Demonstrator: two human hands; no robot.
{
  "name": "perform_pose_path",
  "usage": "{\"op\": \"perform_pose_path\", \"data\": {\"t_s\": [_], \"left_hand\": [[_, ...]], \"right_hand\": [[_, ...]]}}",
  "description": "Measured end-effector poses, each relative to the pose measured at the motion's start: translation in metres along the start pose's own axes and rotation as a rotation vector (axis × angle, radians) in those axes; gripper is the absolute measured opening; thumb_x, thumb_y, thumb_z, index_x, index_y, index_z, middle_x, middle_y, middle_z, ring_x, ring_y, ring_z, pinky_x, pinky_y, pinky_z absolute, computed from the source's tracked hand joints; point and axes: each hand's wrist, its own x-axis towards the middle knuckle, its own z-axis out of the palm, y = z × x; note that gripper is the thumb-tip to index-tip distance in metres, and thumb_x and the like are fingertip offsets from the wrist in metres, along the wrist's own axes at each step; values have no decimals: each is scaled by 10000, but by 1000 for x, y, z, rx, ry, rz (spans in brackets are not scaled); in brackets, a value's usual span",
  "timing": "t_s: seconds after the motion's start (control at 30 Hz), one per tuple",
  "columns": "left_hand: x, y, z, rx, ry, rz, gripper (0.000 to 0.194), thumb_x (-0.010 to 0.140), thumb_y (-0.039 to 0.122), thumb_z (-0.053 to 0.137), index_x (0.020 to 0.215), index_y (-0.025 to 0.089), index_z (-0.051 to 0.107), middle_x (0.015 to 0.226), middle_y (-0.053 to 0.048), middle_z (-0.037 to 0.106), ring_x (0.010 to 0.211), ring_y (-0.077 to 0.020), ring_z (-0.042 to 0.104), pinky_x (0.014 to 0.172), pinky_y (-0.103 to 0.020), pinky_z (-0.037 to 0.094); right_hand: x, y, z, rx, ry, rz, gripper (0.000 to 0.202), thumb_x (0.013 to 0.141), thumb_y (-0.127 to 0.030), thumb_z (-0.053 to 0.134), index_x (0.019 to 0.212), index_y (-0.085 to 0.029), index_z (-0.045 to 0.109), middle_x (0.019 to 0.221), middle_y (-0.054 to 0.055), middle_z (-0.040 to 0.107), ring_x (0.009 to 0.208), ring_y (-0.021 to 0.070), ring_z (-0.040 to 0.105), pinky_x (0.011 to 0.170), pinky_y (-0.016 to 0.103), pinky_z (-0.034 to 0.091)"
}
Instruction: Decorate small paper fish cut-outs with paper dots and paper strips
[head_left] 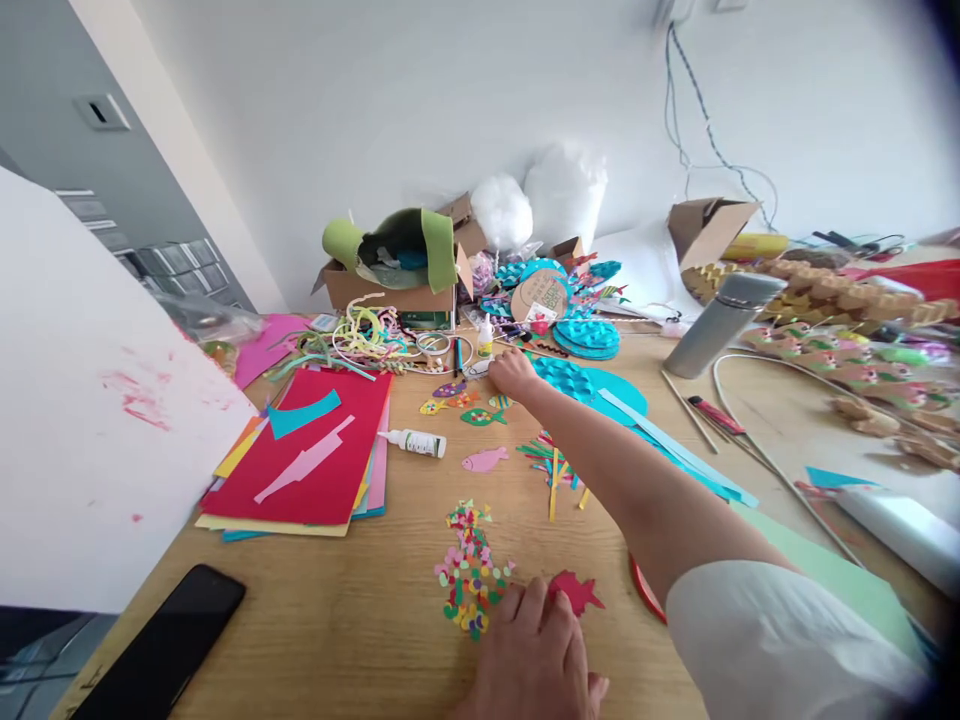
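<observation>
My left hand (534, 650) lies palm down at the near edge, its fingertips beside the red paper fish (576, 592) and the pile of coloured paper dots (472, 580). Stretched far forward, my right hand (512, 373) has its fingers drawn together beside a small whitish item (478, 369); what they hold, if anything, is hidden. Just behind it stands a small glue bottle (485, 338). Decorated paper fish, one of them green (483, 416), lie nearer, with a plain pink fish (485, 459). A white glue bottle (417, 443) rests on its side.
Coloured paper sheets (300, 500) and a black phone (169, 640) are on the left. Paper strips (553, 480) lie under my right forearm. A grey flask (724, 322) and a red cutter (716, 414) are to the right. Boxes (390, 290) line the back.
</observation>
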Motion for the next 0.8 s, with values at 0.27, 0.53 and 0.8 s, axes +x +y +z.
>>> {"op": "perform_pose_path", "data": {"t_s": [0.27, 0.53, 0.8], "left_hand": [[10, 7, -41, -37, -185, -100, 335, 922, 362, 524, 1091, 106, 659, 1158, -99, 663, 1094, -269, 533, 939, -442, 453], [19, 6, -55, -80, -249, -59, 267, 937, 290, 492, 1023, 121, 680, 1087, -91, 676, 1086, -280, 512, 968, -449, 407], [17, 7, -57, -38, -236, -22, 256, 930, 270, 495, 1067, 122, 654, 1106, -118, 649, 1122, -289, 503, 971, -442, 398]], "right_hand": [[-41, 22, -27, 116, 117, 158, 318, 892, -74, 359, 1121, -34, 575, 1122, 249, 645, 1072, 317, 577, 895, 421, 370], [-226, -39, -54, 1465, 434, 408, 129, 797, -296, 571, 827, -173, 545, 579, -21, 581, 488, 125, 568, 506, 254, 463], [-304, -92, -26, 1764, 363, 571, 213, 715, -338, 674, 745, -190, 524, 567, -36, 590, 476, 114, 578, 481, 240, 486]]}}
